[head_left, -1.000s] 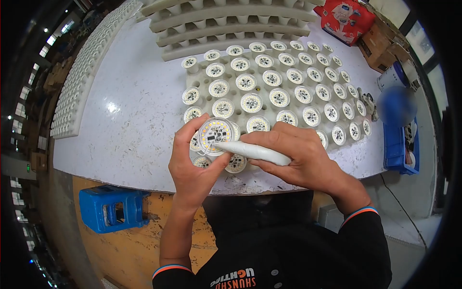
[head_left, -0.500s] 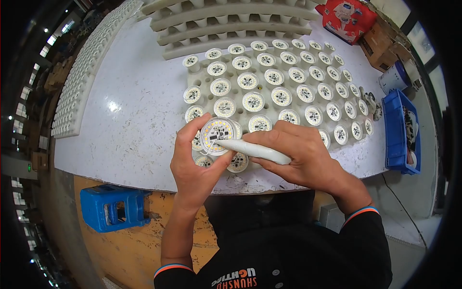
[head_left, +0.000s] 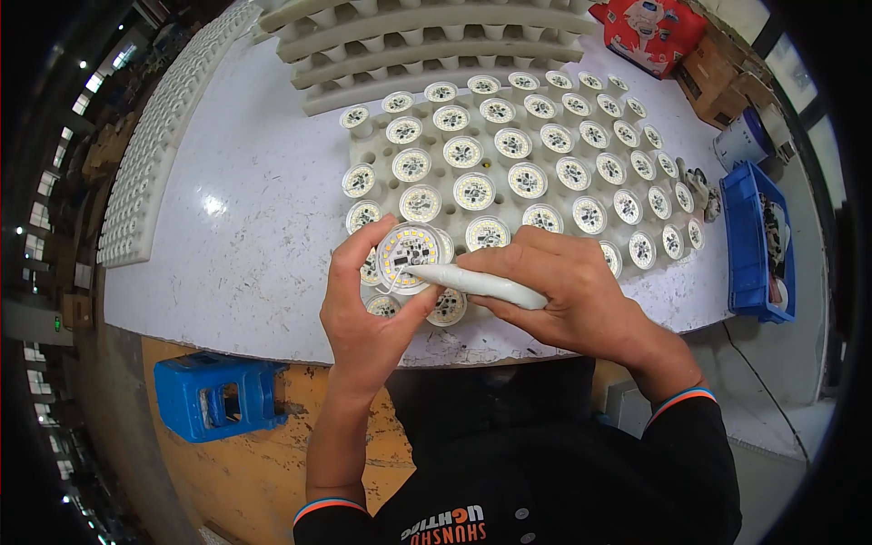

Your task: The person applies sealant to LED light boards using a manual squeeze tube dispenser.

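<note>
My left hand (head_left: 359, 304) grips an LED bulb (head_left: 407, 247) by its rim between thumb and fingers, its round board with yellow LEDs and black parts facing up. A thin white wire (head_left: 391, 280) curls over the board's near edge. Closed around a smooth white tapered tool (head_left: 490, 286), my right hand (head_left: 572, 289) holds the narrow tip at the middle of the board. What kind of tool this is, I cannot tell. Beneath and beyond the hands, a white foam tray (head_left: 371, 145) carries rows of similar coverless bulbs (head_left: 474, 192).
Stacked white foam trays (head_left: 436, 62) stand at the back. Another long tray (head_left: 136, 222) of bulbs lies along the left side of the table (head_left: 236, 272). At right are a blue crate (head_left: 749, 272), a white bucket (head_left: 740, 145), a cardboard box (head_left: 718, 82) and a red bag (head_left: 647, 36). A blue stool (head_left: 186, 400) sits below left.
The view has shifted very slightly. Both hands keep the same hold, with the tool's tip still at the bulb's board.
</note>
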Motion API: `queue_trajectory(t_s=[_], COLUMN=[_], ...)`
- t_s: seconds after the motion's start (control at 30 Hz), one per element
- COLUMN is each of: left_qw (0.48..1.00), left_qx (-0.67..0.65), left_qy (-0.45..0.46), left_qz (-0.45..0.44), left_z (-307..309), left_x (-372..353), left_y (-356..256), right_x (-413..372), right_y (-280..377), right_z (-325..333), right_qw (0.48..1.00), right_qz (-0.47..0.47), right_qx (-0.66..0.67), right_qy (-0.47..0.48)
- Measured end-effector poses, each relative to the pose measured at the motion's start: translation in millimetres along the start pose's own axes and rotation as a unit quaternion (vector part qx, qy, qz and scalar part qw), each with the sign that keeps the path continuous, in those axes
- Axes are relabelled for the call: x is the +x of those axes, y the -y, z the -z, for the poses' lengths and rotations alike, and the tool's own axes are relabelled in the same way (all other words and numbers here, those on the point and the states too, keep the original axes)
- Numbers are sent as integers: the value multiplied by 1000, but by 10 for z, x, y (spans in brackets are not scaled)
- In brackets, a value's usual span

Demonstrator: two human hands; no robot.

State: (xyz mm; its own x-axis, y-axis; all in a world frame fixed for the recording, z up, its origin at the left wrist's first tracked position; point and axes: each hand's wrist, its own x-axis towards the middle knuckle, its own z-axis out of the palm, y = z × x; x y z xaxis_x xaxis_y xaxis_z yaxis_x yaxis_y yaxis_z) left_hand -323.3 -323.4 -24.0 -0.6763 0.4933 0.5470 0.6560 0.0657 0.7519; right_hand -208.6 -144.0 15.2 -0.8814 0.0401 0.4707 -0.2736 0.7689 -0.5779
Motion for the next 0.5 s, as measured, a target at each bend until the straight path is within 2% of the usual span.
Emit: queue_trajectory(t_s=[0.1,0.2,0.5], left_qw=[1000,1000,1000], left_qx=[6,9,8], left_qy=[0,-1,3], left_qz=[-4,-6,5], left_z=[-2,-3,-3], left_x=[-5,-9,-16], left_y=[14,27,49], right_x=[-4,23,38], right_y=[-3,66,32], right_z=[-11,54,20], right_qw=[1000,999,999], right_qz=[-2,-33,-38], right_qx=[-12,-9,20], right_qy=[-2,36,28])
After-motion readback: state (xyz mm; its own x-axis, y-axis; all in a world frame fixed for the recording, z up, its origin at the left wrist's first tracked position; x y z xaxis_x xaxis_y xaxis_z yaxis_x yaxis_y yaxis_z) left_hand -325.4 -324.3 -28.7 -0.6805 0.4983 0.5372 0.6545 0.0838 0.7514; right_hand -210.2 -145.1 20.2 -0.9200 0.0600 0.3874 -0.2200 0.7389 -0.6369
